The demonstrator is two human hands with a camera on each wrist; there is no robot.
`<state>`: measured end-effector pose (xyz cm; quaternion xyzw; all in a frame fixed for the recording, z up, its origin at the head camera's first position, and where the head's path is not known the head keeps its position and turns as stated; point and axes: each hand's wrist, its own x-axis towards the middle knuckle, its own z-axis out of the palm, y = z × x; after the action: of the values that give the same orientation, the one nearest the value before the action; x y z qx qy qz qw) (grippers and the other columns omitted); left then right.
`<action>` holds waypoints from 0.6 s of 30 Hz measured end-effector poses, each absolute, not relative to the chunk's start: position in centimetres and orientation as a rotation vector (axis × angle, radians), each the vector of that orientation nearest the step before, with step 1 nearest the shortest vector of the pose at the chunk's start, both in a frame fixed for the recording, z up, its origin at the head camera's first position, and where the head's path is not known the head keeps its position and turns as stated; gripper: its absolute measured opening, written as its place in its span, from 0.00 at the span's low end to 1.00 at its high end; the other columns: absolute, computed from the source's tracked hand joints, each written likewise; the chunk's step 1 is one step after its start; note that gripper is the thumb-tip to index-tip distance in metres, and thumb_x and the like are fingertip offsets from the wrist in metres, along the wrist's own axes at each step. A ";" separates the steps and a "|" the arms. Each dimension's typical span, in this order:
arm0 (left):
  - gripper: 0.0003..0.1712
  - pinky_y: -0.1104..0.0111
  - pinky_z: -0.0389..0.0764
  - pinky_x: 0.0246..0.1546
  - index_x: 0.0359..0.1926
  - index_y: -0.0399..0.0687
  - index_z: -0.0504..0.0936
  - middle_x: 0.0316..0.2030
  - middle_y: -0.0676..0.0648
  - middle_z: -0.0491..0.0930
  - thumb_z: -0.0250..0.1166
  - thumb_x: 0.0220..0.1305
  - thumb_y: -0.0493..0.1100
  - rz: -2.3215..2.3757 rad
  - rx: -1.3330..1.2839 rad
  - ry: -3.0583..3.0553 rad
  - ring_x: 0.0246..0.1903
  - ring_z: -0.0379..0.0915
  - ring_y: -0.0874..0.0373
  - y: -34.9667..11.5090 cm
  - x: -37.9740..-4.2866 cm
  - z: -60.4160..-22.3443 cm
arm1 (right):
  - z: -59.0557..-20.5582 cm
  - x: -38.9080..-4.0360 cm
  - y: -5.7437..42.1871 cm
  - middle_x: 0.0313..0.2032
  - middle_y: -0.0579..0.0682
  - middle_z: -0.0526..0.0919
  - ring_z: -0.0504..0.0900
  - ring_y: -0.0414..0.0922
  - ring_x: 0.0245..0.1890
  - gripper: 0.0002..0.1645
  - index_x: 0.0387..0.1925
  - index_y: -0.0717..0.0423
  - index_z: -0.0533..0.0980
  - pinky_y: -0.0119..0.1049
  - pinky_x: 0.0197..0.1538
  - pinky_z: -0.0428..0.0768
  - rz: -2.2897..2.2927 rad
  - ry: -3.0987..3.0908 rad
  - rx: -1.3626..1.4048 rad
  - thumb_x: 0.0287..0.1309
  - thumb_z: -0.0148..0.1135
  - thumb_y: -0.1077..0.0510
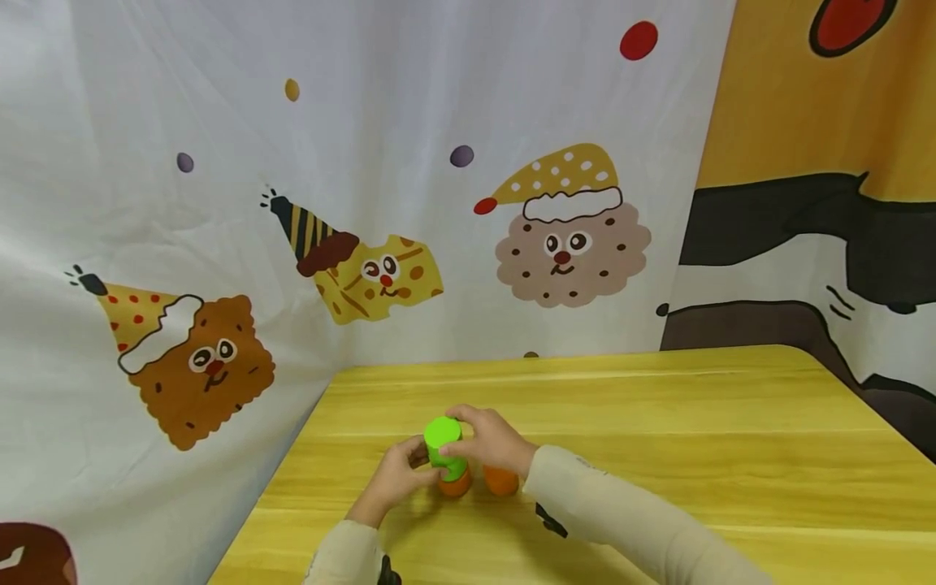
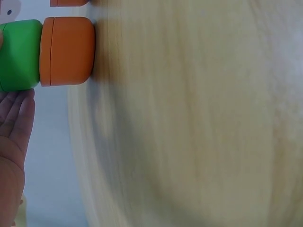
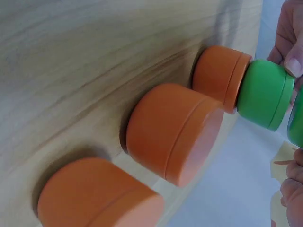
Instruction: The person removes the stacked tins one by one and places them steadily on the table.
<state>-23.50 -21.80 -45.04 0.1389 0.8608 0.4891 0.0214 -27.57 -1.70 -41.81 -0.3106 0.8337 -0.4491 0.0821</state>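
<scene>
Low centre, the right hand point(image 1: 491, 439) grips the upper green block point(image 1: 442, 431); the left hand point(image 1: 397, 478) pinches the lower green block point(image 1: 458, 469) on an orange block point(image 1: 455, 487); keeping all three aligned seems wise.

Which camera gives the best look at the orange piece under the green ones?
The left wrist view: the orange piece appears large, its side unobstructed. The right wrist view shows it smaller, beyond two other orange pieces. The head view shows only part of it, beneath the green pieces.
</scene>
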 end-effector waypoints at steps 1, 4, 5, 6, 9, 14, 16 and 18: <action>0.27 0.54 0.74 0.55 0.55 0.34 0.73 0.49 0.39 0.77 0.68 0.55 0.41 1.515 0.436 2.664 0.52 0.73 0.43 -21.7 -23.3 -44.7 | -41.7 -27.6 -1.6 0.58 0.51 0.73 0.74 0.46 0.54 0.39 0.62 0.55 0.67 0.42 0.53 0.77 -1.335 2.498 -0.926 0.51 0.65 0.41; 0.29 0.51 0.73 0.55 0.56 0.31 0.71 0.50 0.35 0.76 0.68 0.55 0.39 1.540 0.433 2.632 0.52 0.72 0.40 -21.3 -22.9 -43.8 | -41.4 -27.7 -1.2 0.58 0.50 0.73 0.74 0.46 0.55 0.40 0.62 0.54 0.67 0.43 0.54 0.76 -1.318 2.512 -0.911 0.50 0.65 0.40; 0.29 0.50 0.73 0.54 0.56 0.30 0.71 0.51 0.35 0.75 0.68 0.55 0.39 1.548 0.434 2.623 0.52 0.72 0.39 -21.3 -22.8 -43.6 | -41.3 -27.7 -1.0 0.58 0.50 0.73 0.73 0.47 0.56 0.40 0.62 0.54 0.67 0.44 0.54 0.76 -1.314 2.515 -0.905 0.50 0.65 0.40; 0.30 0.50 0.73 0.54 0.57 0.30 0.70 0.52 0.34 0.75 0.68 0.55 0.40 1.552 0.435 2.621 0.52 0.72 0.40 -21.3 -22.8 -43.6 | -41.1 -27.7 -0.8 0.58 0.50 0.73 0.73 0.47 0.56 0.40 0.62 0.53 0.67 0.44 0.55 0.76 -1.310 2.518 -0.900 0.50 0.65 0.40; 0.31 0.54 0.74 0.55 0.58 0.34 0.71 0.54 0.36 0.74 0.69 0.55 0.43 1.569 0.411 2.624 0.53 0.72 0.42 -21.5 -23.3 -44.4 | -40.9 -27.7 -0.1 0.58 0.51 0.73 0.71 0.49 0.58 0.40 0.62 0.54 0.67 0.47 0.56 0.75 -1.326 2.506 -0.885 0.51 0.66 0.41; 0.32 0.58 0.76 0.53 0.58 0.39 0.72 0.54 0.39 0.74 0.70 0.53 0.46 1.587 0.398 2.625 0.53 0.72 0.45 -21.9 -24.0 -45.6 | -41.1 -27.9 1.2 0.59 0.53 0.71 0.68 0.52 0.61 0.40 0.62 0.56 0.67 0.51 0.58 0.72 -1.376 2.472 -0.861 0.51 0.66 0.43; 0.32 0.58 0.76 0.53 0.58 0.38 0.72 0.54 0.38 0.74 0.70 0.53 0.45 1.588 0.396 2.619 0.53 0.72 0.44 -22.0 -24.0 -45.7 | -41.4 -27.9 1.8 0.59 0.53 0.71 0.68 0.52 0.61 0.40 0.62 0.56 0.67 0.52 0.59 0.71 -1.387 2.467 -0.852 0.51 0.66 0.42; 0.31 0.57 0.76 0.53 0.57 0.36 0.72 0.54 0.37 0.74 0.70 0.54 0.43 1.591 0.390 2.612 0.53 0.72 0.43 -21.7 -23.6 -45.0 | -41.6 -28.0 2.4 0.59 0.53 0.72 0.67 0.53 0.61 0.39 0.61 0.55 0.67 0.53 0.60 0.70 -1.393 2.474 -0.837 0.51 0.66 0.42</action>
<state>-23.59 -21.66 -44.96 0.1264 0.8468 0.5158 0.0292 -28.01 2.42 -41.62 -0.2816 0.8324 -0.4686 0.0906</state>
